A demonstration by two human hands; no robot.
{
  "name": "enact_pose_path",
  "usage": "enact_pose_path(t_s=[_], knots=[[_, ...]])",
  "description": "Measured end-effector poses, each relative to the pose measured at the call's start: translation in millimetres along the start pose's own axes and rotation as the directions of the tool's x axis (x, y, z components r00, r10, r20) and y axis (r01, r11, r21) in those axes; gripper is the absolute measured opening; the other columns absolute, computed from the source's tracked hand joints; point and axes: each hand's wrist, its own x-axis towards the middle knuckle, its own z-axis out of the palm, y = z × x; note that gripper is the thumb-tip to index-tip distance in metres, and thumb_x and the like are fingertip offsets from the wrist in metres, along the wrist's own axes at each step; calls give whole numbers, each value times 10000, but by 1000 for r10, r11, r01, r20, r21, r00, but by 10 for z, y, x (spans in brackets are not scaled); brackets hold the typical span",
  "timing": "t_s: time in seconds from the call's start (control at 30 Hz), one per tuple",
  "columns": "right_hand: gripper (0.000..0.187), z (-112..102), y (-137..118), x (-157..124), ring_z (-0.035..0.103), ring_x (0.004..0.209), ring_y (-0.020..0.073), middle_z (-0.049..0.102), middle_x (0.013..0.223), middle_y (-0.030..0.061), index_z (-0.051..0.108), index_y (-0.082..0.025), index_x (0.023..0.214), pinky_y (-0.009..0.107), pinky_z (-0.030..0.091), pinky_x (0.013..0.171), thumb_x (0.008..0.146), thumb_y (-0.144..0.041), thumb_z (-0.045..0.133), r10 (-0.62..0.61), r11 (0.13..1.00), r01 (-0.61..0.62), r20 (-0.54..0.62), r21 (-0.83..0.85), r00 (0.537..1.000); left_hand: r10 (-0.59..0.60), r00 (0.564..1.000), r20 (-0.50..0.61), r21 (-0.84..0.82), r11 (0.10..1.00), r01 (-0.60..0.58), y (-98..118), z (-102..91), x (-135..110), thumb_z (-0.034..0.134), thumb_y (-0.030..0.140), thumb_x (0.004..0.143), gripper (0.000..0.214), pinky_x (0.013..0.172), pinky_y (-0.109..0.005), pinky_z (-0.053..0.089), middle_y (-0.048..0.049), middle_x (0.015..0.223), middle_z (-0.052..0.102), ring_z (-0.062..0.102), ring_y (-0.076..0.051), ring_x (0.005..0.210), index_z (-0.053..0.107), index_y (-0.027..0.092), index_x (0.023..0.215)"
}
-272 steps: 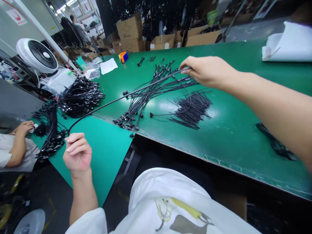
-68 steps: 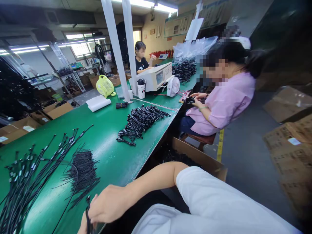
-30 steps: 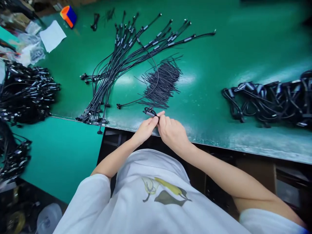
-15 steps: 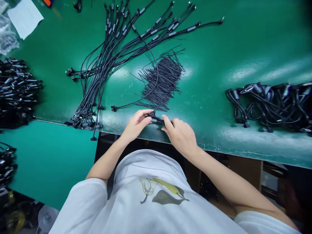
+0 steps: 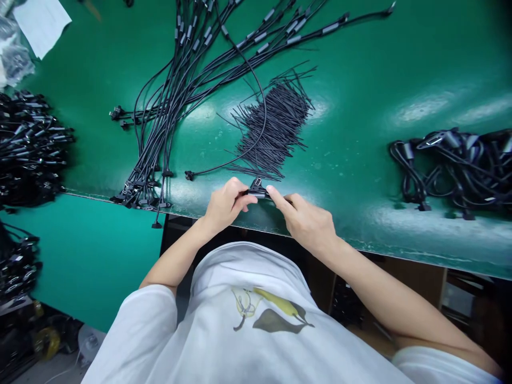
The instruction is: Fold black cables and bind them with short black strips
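Note:
Both hands meet at a black cable (image 5: 259,190) just above the front edge of the green table. My left hand (image 5: 226,204) is closed, pinching the cable's left end between thumb and fingers. On the other end, my right hand (image 5: 308,218) grips the cable, its index finger and thumb near a connector that faces up. The cable looks folded into a short bundle; much of it is hidden by my fingers. Just beyond my hands lies a heap of thin black ties (image 5: 276,125). One loose cable (image 5: 224,168) curves across that heap.
Long straight black cables (image 5: 176,101) spread over the table at the left and back. Folded cables (image 5: 452,165) lie in a row at the right. A dense cable pile (image 5: 32,149) sits at the far left, near a white paper (image 5: 42,24) and plastic bags (image 5: 14,53).
The view has shifted slightly, so the table items sit a little differently. The held cable has turned, its connector now showing on top; my right index finger now extends along it.

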Motion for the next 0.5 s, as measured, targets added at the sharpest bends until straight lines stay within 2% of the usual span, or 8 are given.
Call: enact_pose_path(t_s=[0.1,0.17,0.27,0.37,0.5], knots=[[605,-11,59,-33,427,570,67,595,820,-7,436,-341,1477,242,261,515,934,-75,420,23,1000,-23,52,-3,998,84,996,35,138,987,-88,5,-28,28,578,535,895,337,633,-213,431,25,782,553,561,-85,647,518,203,916],[619,-9,76,-45,443,593,77,604,859,9,431,-378,1474,241,271,535,927,-88,434,40,998,-37,57,-46,998,112,992,63,90,989,-118,18,-37,49,578,482,911,287,727,-237,480,-31,924,606,604,-124,826,526,201,938],[624,8,71,-56,451,617,99,601,874,23,409,-397,1480,240,283,556,931,-102,449,19,995,-20,-11,-97,1000,79,993,87,-50,996,-75,57,-43,80,585,391,925,312,856,-279,518,-87,1163,612,615,-156,1036,510,220,1176],[658,23,63,-78,447,636,117,595,890,29,342,-389,1514,242,301,576,933,-104,459,2,994,-8,-61,-106,998,74,986,150,-30,997,-71,112,-71,105,571,335,939,424,923,-300,519,-98,1246,617,606,-170,1123,482,248,1345],[718,10,92,-122,459,686,144,590,931,49,267,-367,1547,261,321,615,919,-71,449,-30,995,18,-122,-102,992,103,976,190,11,994,-107,157,-114,114,642,357,891,391,889,-299,548,-104,1236,636,607,-191,1140,599,212,1252]])
